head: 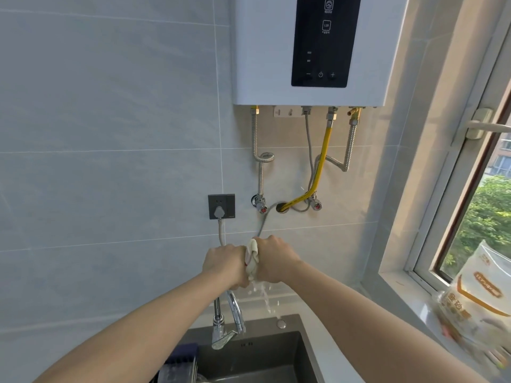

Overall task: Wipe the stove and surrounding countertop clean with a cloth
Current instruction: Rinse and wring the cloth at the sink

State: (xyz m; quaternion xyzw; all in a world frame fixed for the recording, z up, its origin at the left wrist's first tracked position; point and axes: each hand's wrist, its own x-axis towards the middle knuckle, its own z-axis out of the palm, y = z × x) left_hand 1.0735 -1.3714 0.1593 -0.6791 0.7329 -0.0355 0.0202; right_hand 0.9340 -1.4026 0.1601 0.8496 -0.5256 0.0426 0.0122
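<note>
Grey tiled wall (110, 120), white water heater (265, 51), daylit window (486, 189) right.

most of the cloth (252, 258) hides inside both fists.

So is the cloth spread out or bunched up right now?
Bunched up. The cloth is twisted into a tight roll between the left hand and right hand, with water dripping into the sink.

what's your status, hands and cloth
Left hand and right hand both gripping cloth, wringing over sink. Water dripping. Stove not in view. Nothing in the way.
</note>
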